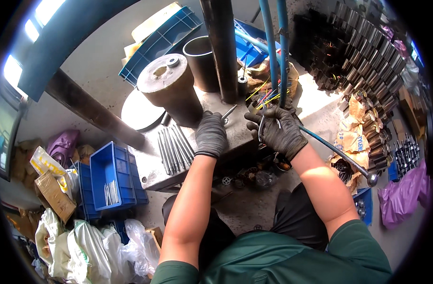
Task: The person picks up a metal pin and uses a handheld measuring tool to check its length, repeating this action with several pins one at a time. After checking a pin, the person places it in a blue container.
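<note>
Both my hands wear dark grey gloves over a grey metal work plate [152,165]. My left hand [210,134] is closed on a thin metal rod [229,112] whose tip sticks out toward a dark vertical steel column [223,47]. My right hand [278,130] grips a bent metal wire piece [261,128] and rests on a long lever handle [339,154] that ends in a round knob at the lower right. Several straight metal rods [175,147] lie side by side on the plate, left of my left hand.
A heavy steel cylinder [171,87] and a dark pipe section [201,61] stand behind the plate. Blue crates [110,177] sit at left, one holding rods. Stacks of metal parts [368,61] fill the right. Blue hoses [278,47] hang down. Plastic bags [91,248] lie lower left.
</note>
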A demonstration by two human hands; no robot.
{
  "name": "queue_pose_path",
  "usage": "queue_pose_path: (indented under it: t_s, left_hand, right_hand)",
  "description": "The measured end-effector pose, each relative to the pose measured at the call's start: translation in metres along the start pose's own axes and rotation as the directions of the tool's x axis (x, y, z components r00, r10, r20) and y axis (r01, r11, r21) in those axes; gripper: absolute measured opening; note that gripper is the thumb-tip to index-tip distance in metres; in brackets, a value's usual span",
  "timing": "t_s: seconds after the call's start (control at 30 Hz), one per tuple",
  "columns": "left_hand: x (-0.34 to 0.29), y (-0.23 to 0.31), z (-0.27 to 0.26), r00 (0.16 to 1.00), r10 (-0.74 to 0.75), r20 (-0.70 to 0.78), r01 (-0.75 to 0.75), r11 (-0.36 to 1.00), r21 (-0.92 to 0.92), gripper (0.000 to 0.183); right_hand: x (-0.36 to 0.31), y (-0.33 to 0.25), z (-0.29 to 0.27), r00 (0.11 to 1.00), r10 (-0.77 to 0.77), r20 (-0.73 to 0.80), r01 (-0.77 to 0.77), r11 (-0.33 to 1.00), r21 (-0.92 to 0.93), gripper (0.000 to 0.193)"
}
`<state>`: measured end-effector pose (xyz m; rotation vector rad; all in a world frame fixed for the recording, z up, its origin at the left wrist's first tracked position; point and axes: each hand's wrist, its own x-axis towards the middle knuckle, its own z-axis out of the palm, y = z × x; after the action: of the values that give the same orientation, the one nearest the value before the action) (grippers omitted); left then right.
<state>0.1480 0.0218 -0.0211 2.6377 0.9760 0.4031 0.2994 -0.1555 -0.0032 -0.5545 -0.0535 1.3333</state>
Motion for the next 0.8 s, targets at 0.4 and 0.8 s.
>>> queue_pose_path:
  t_s: [0.4, 0.8]
  left_hand:
    - [-0.013, -0.024, -0.022, 0.997, -0.022, -0.076, 0.018, 0.998, -0.058, 0.022]
    - [-0.013, -0.058, -0.025, 0.988, -0.141, 0.063, 0.154, 0.901, -0.406, 0.02]
  right_hand:
    - [0.019, 0.038, 0.01, 0.987, 0.088, -0.137, -0.091, 0.996, -0.016, 0.029]
    - [0.04, 0.069, 0.027, 0.968, 0.232, 0.094, -0.238, 0.969, 0.059, 0.027]
